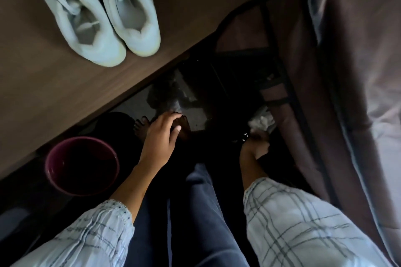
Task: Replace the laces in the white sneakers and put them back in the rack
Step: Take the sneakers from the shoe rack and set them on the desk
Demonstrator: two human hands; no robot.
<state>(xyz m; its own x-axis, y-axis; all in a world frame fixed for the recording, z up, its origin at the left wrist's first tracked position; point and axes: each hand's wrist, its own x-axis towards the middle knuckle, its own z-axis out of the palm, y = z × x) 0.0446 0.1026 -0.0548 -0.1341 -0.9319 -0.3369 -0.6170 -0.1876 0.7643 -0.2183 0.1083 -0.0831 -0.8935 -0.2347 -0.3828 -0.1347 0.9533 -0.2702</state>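
White sneakers [91, 8] on table [54, 93], hands low: L [159, 136], R [256, 145]

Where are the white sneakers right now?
In the head view, the sneakers stand side by side at upper left on the brown table, heels toward the person, above the maroon bucket.

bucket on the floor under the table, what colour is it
The bucket is dark pink or maroon, seen in the head view.
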